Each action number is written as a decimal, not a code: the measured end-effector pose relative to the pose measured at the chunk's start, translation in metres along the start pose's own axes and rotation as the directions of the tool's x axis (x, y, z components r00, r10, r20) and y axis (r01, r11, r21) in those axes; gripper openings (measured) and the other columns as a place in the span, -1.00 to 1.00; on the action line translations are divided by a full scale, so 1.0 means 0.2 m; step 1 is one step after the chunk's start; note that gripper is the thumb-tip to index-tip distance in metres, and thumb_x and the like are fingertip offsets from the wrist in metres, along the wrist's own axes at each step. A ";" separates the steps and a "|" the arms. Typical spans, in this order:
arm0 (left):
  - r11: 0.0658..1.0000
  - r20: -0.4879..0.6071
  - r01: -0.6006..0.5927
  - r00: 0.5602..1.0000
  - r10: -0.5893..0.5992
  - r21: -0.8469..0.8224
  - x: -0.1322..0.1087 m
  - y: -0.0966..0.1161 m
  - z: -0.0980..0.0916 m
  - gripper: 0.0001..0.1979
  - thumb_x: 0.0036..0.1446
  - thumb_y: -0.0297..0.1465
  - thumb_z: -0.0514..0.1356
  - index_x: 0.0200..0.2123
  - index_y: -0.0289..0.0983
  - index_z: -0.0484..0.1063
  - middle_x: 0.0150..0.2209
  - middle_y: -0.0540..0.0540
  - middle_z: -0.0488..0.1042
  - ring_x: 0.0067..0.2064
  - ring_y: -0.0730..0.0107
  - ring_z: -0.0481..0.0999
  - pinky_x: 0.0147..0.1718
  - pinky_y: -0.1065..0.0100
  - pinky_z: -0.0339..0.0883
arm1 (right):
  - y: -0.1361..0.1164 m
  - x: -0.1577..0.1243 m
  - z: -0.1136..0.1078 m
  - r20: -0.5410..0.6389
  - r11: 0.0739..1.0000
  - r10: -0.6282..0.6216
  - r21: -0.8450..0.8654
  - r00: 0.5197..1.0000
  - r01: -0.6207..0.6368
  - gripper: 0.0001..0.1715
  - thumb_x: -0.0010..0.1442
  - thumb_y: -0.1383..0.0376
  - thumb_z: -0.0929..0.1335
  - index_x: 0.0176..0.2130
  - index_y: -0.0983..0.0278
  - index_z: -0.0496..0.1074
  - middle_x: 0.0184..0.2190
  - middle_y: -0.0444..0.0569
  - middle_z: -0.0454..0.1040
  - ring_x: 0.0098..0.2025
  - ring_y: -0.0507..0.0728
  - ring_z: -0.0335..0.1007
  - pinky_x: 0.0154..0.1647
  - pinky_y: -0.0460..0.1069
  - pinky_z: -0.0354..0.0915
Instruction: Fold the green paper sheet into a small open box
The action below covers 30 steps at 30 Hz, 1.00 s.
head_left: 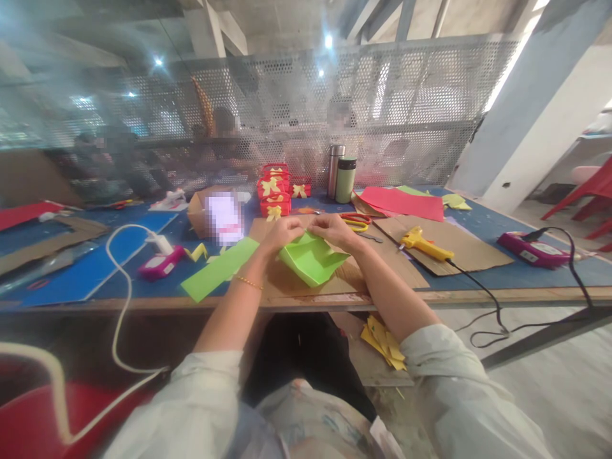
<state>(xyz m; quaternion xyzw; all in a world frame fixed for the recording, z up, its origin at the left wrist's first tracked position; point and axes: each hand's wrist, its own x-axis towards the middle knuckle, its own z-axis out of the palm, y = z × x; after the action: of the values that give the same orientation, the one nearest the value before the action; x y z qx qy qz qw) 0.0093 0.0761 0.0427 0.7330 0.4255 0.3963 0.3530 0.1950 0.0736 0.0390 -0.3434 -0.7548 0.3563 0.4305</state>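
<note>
A folded bright green paper box point(313, 260), open at the top, sits between my two hands above the cardboard near the table's front edge. My left hand point(285, 233) pinches its far left edge. On the far right edge, the fingers of my right hand point(333, 229) are closed on the same paper. A flat strip of green paper point(220, 269) lies partly beneath my left forearm. Just beyond my right hand rest scissors with red and yellow handles point(356, 221).
Small red boxes with yellow bows point(273, 188) are stacked at the back, beside two flasks point(345, 180). A yellow glue gun point(425, 245) lies on cardboard point(471, 248) at right, its black cord hanging off the edge. Purple power strips point(160, 262) sit on both sides.
</note>
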 end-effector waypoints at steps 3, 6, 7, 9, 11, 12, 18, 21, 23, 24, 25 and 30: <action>1.000 -0.002 0.002 1.000 -0.002 0.007 0.00 0.01 0.00 -0.84 -0.08 -0.35 0.21 -0.59 -0.28 0.32 -0.59 0.03 0.29 -0.51 0.48 0.24 -0.49 0.39 0.05 | 0.00 0.00 0.00 0.001 1.000 -0.012 -0.010 1.000 0.012 -0.65 0.02 0.06 0.36 -0.54 0.28 0.30 -0.60 -0.21 0.17 -0.50 -0.03 0.04 -0.48 -0.06 -0.01; 1.000 -0.019 0.017 1.000 -0.017 -0.008 -0.01 0.01 0.00 -0.81 -0.07 -0.32 0.22 -0.60 -0.27 0.31 -0.60 0.03 0.27 -0.52 0.49 0.21 -0.51 0.39 0.02 | 0.00 0.00 0.00 0.011 1.000 -0.013 -0.007 1.000 0.013 -0.67 0.01 0.09 0.36 -0.55 0.27 0.30 -0.60 -0.21 0.17 -0.51 -0.03 0.03 -0.48 -0.06 -0.01; 1.000 -0.026 0.022 0.999 -0.023 -0.018 -0.02 0.02 0.01 -0.79 -0.06 -0.31 0.22 -0.60 -0.27 0.29 -0.61 0.04 0.25 -0.52 0.50 0.20 -0.52 0.39 0.00 | 0.00 0.00 0.00 0.016 1.000 -0.013 -0.005 1.000 0.013 -0.67 0.01 0.08 0.36 -0.55 0.27 0.30 -0.60 -0.20 0.18 -0.50 -0.03 0.03 -0.48 -0.06 -0.01; 0.999 -0.030 0.026 0.999 -0.027 -0.036 -0.02 0.02 0.01 -0.74 -0.04 -0.29 0.23 -0.61 -0.26 0.25 -0.61 0.05 0.22 -0.53 0.51 0.18 -0.53 0.39 -0.03 | 0.00 0.01 -0.01 0.024 1.000 -0.015 -0.008 1.000 0.015 -0.66 0.02 0.08 0.35 -0.55 0.28 0.30 -0.59 -0.20 0.17 -0.50 -0.03 0.04 -0.48 -0.06 -0.03; 0.999 -0.012 0.018 1.000 -0.019 -0.048 -0.02 0.01 0.01 -0.69 -0.01 -0.26 0.26 -0.61 -0.26 0.23 -0.62 0.07 0.20 -0.54 0.53 0.17 -0.53 0.40 -0.03 | 0.01 0.01 -0.01 0.030 1.000 -0.022 -0.020 0.999 0.023 -0.65 0.03 0.07 0.35 -0.56 0.27 0.29 -0.60 -0.21 0.15 -0.51 -0.03 0.02 -0.48 -0.06 -0.04; 0.999 0.001 0.012 1.000 -0.012 -0.053 -0.02 0.01 0.01 -0.67 -0.01 -0.25 0.28 -0.61 -0.27 0.24 -0.61 0.07 0.21 -0.54 0.54 0.17 -0.52 0.41 -0.03 | 0.01 0.01 -0.01 0.032 0.999 -0.027 -0.026 0.999 0.028 -0.63 0.03 0.06 0.34 -0.57 0.27 0.27 -0.60 -0.21 0.13 -0.51 -0.03 0.01 -0.48 -0.06 -0.05; 0.998 0.037 0.010 0.999 -0.007 -0.064 0.00 -0.01 -0.01 -0.63 0.00 -0.17 0.35 -0.56 -0.30 0.33 -0.59 0.07 0.24 -0.53 0.54 0.19 -0.51 0.42 0.02 | 0.02 0.01 -0.01 0.017 1.000 -0.020 -0.014 1.000 0.021 -0.57 0.05 -0.01 0.34 -0.56 0.24 0.21 -0.60 -0.22 0.09 -0.51 -0.04 -0.02 -0.49 -0.06 -0.08; 0.998 0.045 0.007 0.999 -0.005 -0.055 0.00 -0.01 -0.01 -0.61 -0.01 -0.14 0.36 -0.56 -0.29 0.33 -0.59 0.06 0.25 -0.52 0.53 0.20 -0.50 0.40 0.02 | 0.03 0.01 -0.01 0.008 1.000 -0.011 -0.008 1.000 0.011 -0.55 0.05 -0.03 0.35 -0.56 0.24 0.19 -0.61 -0.23 0.06 -0.52 -0.04 -0.05 -0.51 -0.06 -0.11; 0.999 0.055 0.005 0.998 -0.002 -0.047 0.00 -0.01 -0.02 -0.61 0.00 -0.13 0.35 -0.56 -0.29 0.33 -0.59 0.06 0.24 -0.52 0.52 0.20 -0.50 0.39 0.03 | 0.04 0.01 -0.01 0.006 1.000 -0.011 -0.004 1.000 0.011 -0.53 0.05 -0.04 0.35 -0.57 0.24 0.19 -0.61 -0.23 0.04 -0.53 -0.04 -0.06 -0.51 -0.06 -0.12; 0.999 0.057 0.004 0.998 -0.002 -0.040 0.00 -0.01 -0.02 -0.60 0.00 -0.12 0.35 -0.57 -0.28 0.32 -0.59 0.06 0.23 -0.53 0.52 0.19 -0.50 0.39 0.02 | 0.04 0.01 -0.01 0.007 1.000 -0.011 -0.003 1.000 0.011 -0.52 0.05 -0.05 0.36 -0.57 0.24 0.18 -0.61 -0.23 0.04 -0.53 -0.04 -0.06 -0.51 -0.06 -0.11; 1.000 0.056 0.004 0.998 -0.002 -0.031 0.00 -0.01 -0.02 -0.61 0.00 -0.12 0.35 -0.57 -0.28 0.33 -0.60 0.06 0.22 -0.53 0.52 0.19 -0.49 0.38 0.02 | 0.03 0.01 -0.01 0.007 1.000 -0.010 -0.002 1.000 0.010 -0.52 0.05 -0.05 0.36 -0.57 0.24 0.18 -0.61 -0.23 0.05 -0.53 -0.04 -0.05 -0.51 -0.06 -0.11; 1.000 0.041 -0.009 0.999 0.010 -0.012 0.01 -0.02 -0.02 -0.63 -0.03 -0.10 0.34 -0.49 -0.29 0.40 -0.54 0.02 0.33 -0.48 0.48 0.26 -0.48 0.39 0.08 | 0.03 0.01 -0.01 0.013 1.000 0.008 0.010 1.000 -0.008 -0.51 0.04 -0.07 0.36 -0.55 0.23 0.19 -0.61 -0.23 0.06 -0.53 -0.04 -0.05 -0.51 -0.06 -0.09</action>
<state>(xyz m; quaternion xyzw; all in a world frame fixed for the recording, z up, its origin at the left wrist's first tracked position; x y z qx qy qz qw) 0.0052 0.0799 0.0405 0.7408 0.4123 0.3855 0.3642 0.1971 0.0782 0.0359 -0.3419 -0.7546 0.3639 0.4258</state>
